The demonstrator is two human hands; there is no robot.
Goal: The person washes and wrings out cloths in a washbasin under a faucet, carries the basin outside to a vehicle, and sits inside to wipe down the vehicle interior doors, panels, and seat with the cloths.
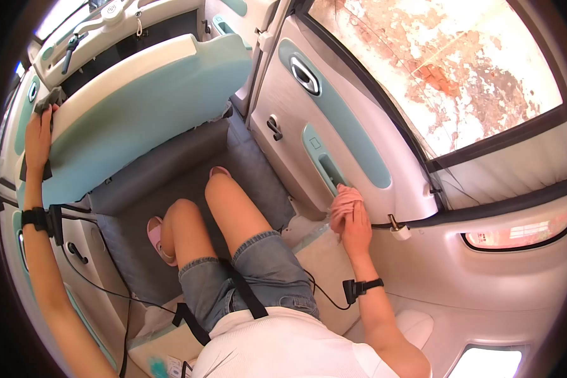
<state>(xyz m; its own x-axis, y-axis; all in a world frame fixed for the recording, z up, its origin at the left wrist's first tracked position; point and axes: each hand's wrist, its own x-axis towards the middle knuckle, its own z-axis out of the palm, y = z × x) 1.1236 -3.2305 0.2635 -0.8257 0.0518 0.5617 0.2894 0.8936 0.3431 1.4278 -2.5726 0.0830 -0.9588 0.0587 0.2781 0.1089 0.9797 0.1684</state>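
Observation:
My right hand is closed on a crumpled pink cloth. The cloth is at the lower end of the teal door pull on the right door panel. Far to the left, my left hand reaches out to the end of the front seat back, which is teal with a cream top. A dark grey cloth shows at its fingertips, bunched against the seat's top corner, and more dark material shows below the palm. Its fingers are bent over the grey cloth.
On the right door are a window crank, an inner handle and a large window. A brass-coloured latch piece sticks up behind it. Black cables run from the wrist straps across my lap. The steering wheel is ahead.

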